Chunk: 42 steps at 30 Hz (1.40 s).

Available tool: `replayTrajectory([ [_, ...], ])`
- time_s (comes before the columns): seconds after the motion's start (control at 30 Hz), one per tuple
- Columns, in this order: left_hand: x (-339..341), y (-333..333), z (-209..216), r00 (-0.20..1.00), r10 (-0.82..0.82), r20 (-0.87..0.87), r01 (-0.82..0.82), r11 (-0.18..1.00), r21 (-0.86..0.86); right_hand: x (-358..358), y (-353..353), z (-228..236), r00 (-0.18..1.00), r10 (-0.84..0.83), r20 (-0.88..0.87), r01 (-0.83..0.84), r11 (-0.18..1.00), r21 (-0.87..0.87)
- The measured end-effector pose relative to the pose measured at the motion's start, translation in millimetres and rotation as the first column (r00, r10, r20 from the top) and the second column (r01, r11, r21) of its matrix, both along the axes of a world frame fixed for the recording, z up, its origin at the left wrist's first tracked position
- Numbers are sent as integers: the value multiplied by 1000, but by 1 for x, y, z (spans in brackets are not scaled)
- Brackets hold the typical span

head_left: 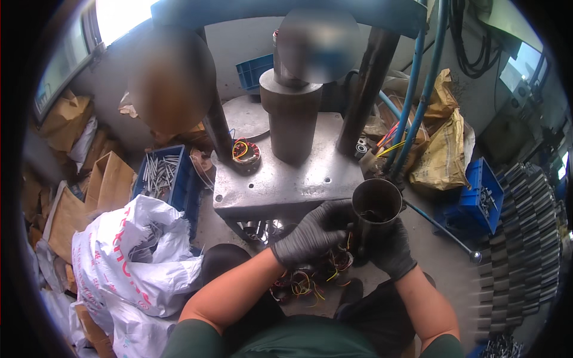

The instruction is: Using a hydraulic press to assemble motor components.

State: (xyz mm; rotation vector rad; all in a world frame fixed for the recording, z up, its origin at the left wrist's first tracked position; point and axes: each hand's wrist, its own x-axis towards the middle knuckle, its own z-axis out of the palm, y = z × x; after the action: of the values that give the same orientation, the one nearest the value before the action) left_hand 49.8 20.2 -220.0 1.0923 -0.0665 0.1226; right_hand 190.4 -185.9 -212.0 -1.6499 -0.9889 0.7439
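My right hand (391, 247), in a dark grey glove, grips a hollow metal cylinder (377, 216) from below and the right. The cylinder's round open end faces up, and something thin shows inside it. My left hand (313, 234), gloved alike, is at the cylinder's left side with thumb and fingers apart; whether its fingertips touch the metal I cannot tell. Ahead stands a press with a steel table (286, 188) and a thick upright metal cylinder (292, 119) on it. A wound stator (245, 154) with red and yellow wires sits on the table's left side.
Several wired stators (303, 281) lie low between my knees. To the left are a white woven sack (134, 262) and a blue crate (170, 170) of metal rods. Blue hoses (427, 89), a blue bin (480, 197) and stacked metal parts (522, 244) stand right.
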Motion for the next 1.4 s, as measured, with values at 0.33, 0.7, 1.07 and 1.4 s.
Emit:
replayTrajectory([
  [0.33, 3, -8, -1, 979, 174, 102, -188, 972, 144, -34, 28, 7, 644, -65, -762, 211, 973, 95],
  [0.7, -7, 5, 15, 972, 222, 81, -221, 975, -31, -40, 30, 9, 305, 75, -949, 147, 981, 125],
  [1.07, -8, 6, 20, 969, 240, -64, -249, 942, -227, -43, 40, -3, 580, 50, -813, 276, 927, 254],
  [1.4, -8, 23, 10, 998, 66, 22, -38, 785, -618, -36, 30, -11, 978, 36, -207, 61, 895, 442],
])
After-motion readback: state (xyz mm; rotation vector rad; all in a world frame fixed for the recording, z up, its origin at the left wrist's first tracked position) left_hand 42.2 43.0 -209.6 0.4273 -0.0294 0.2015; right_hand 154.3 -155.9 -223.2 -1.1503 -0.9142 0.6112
